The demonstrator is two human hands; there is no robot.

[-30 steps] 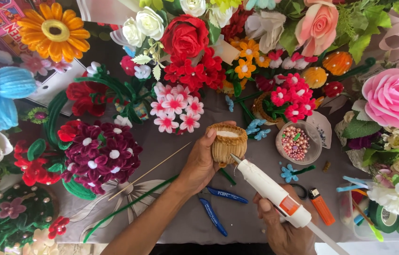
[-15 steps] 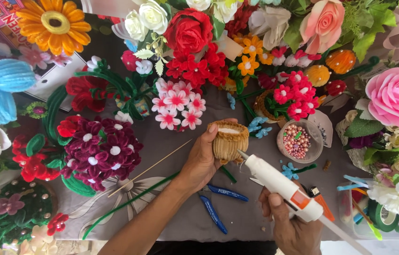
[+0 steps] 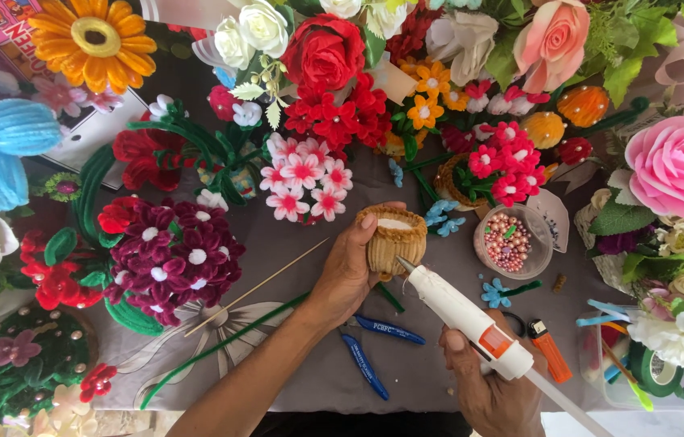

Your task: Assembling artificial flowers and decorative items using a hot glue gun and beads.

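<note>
Left hand (image 3: 347, 271) wrapped around one small tan woven basket (image 3: 391, 239), held just above table centre. Right hand (image 3: 487, 388) clamped on one white glue gun (image 3: 465, 316), metal nozzle touching the basket's lower side. Below the left wrist, one pair of blue-handled pliers (image 3: 370, 350). Right of the gun, one orange lighter (image 3: 550, 351); further up, one clear cup of pink beads (image 3: 509, 241). One thin wooden skewer (image 3: 257, 287) lying leftward. Crowding every edge, pipe-cleaner bouquets: maroon cluster (image 3: 172, 251), pink rose (image 3: 679, 166). Underneath, grey cloth (image 3: 431, 360).
</note>
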